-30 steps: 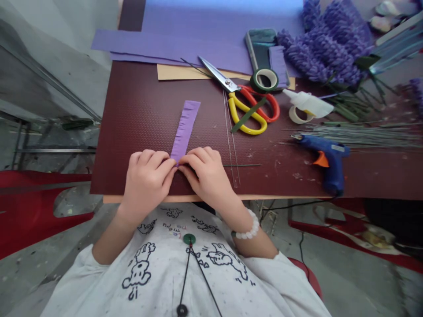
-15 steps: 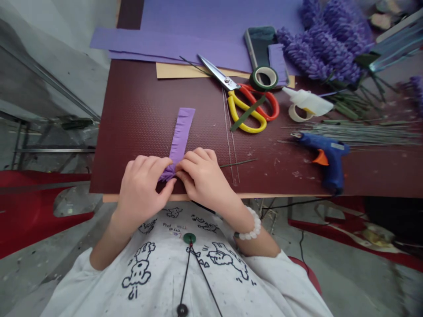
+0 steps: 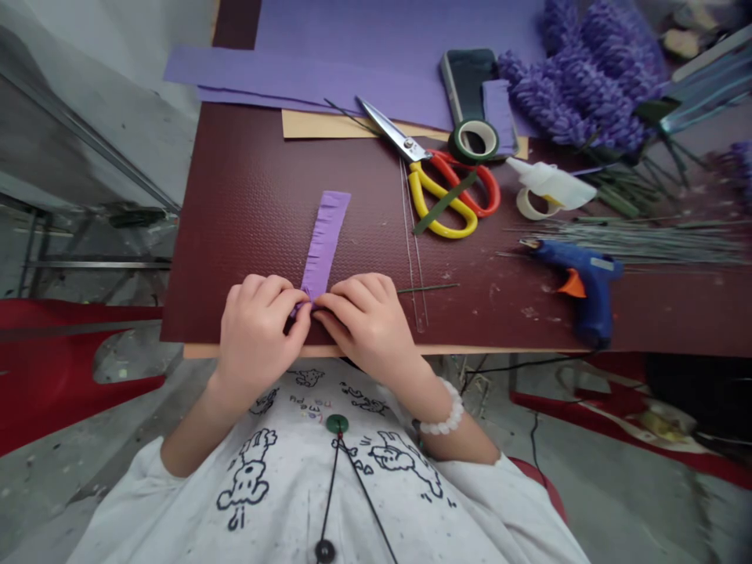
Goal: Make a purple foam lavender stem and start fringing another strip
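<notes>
A fringed strip of purple paper lies on the table, its slits along the left edge and its far end pointing away from me. Its near end is bunched between my hands close to the table's front edge. My left hand pinches this bunched end between thumb and fingers. From the other side, my right hand grips at the same spot with thumb and index finger. A thin green stem sticks out to the right from under my right hand. The fingers hide most of the gathered paper.
Yellow-and-red-handled scissors lie ahead, beside green tape and a phone. A blue glue gun, a white glue bottle and wires are at right. Purple paper sheets and purple flowers lie behind.
My left thumb has closed up against the fingers over the bunched purple paper, so less of it shows. My right hand has shifted slightly right and toward me.
</notes>
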`<state>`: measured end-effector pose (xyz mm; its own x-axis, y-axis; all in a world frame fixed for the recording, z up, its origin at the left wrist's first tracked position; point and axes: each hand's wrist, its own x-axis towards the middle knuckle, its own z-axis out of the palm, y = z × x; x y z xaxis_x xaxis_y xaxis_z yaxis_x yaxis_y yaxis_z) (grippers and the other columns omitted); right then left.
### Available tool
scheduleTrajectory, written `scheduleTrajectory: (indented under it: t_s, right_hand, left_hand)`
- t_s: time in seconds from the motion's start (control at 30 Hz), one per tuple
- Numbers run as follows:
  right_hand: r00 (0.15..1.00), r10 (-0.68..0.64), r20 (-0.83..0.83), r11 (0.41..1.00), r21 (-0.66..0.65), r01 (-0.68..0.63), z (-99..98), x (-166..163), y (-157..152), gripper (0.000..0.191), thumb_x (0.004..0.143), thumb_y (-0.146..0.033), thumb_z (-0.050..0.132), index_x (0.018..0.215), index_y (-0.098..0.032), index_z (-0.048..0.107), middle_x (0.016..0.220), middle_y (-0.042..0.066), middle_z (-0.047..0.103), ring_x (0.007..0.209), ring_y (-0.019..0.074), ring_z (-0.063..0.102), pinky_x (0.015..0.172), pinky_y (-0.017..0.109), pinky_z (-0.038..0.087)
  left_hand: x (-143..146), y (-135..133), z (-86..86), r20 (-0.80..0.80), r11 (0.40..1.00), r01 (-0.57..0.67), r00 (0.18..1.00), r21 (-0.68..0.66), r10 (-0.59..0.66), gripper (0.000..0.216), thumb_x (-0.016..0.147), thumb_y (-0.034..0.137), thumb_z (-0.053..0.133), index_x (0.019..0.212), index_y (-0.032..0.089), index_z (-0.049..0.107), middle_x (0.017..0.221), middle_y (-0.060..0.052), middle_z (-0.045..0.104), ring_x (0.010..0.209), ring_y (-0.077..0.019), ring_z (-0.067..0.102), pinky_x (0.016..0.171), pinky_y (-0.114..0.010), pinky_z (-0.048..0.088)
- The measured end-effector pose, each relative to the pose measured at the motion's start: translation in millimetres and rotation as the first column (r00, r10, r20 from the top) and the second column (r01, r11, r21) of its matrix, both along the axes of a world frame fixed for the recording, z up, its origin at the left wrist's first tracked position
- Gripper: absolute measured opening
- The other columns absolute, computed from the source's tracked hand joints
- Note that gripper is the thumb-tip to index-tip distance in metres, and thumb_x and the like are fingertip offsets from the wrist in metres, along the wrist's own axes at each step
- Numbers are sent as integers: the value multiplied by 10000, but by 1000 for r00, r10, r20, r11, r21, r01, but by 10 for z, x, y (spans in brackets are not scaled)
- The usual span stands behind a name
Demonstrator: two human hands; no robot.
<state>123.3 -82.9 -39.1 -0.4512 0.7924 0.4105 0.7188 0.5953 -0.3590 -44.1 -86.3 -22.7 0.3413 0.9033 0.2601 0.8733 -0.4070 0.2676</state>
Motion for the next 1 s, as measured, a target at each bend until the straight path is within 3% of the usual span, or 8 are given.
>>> scheduleTrajectory:
  t_s: [0.07,0.2,0.33,0.57,0.67,0.8,0.9,1.0]
  right_hand:
    - [1000,-11,-1,1000,9,11,-15,-6,-13,171,920,-206,490,890,-177,656,864,51,652,860,185,476,814,339,355]
    - [999,-30,9,995,-98,31,-8,-33,10,212,929,-215,460,882,-182,664,873,59,642,866,192,461,787,344,345]
    - [998,-63,-6,972,-228,60,59,-56,75,186,904,-228,506,831,-177,669,842,49,634,860,199,460,765,349,328]
    - [997,-74,-32,879,-473,50,175,-44,217,81,821,-212,643,751,-200,679,776,10,649,814,183,487,732,330,301]
    - [994,-82,-78,913,-405,43,129,-25,175,85,854,-227,613,813,-200,683,812,13,656,825,176,506,748,324,323]
    - [997,-56,-59,988,-149,46,34,3,64,179,915,-255,518,875,-188,679,843,42,649,832,180,491,751,319,352]
    - [999,-48,7,999,14,48,-4,13,29,199,923,-241,500,866,-190,684,824,44,648,813,183,470,741,319,350]
    - [997,-40,66,997,61,36,2,4,45,227,926,-223,481,826,-188,681,800,47,636,802,185,447,737,320,339]
  left_hand:
    - [-14,-1,1,2,1000,-1,1000,-23,1,93,863,230,544,876,180,620,862,-44,655,841,-219,523,719,-363,393]
    - [-54,-1,8,-54,997,57,997,-55,-60,243,879,255,517,1100,190,595,982,-68,632,898,-238,515,748,-378,394]
    - [-71,15,26,-49,996,75,996,-47,-78,164,885,256,510,957,174,633,981,-77,619,902,-231,520,753,-374,405]
    - [-99,62,7,-12,989,144,990,42,-143,112,872,227,547,890,185,649,892,-41,653,843,-201,539,728,-362,405]
    - [-80,66,-2,45,995,95,994,26,-96,115,873,236,556,865,191,661,856,-30,655,805,-186,535,698,-346,400]
    - [-36,78,6,65,999,32,997,-27,-31,138,882,249,546,864,198,673,849,-27,657,819,-190,531,720,-351,402]
    - [-17,97,13,65,999,9,998,-50,-6,149,884,265,546,856,204,679,836,-24,658,815,-195,525,719,-353,402]
    - [-13,108,19,50,998,-3,999,-64,6,154,884,270,542,850,207,678,829,-25,657,813,-201,519,719,-358,405]
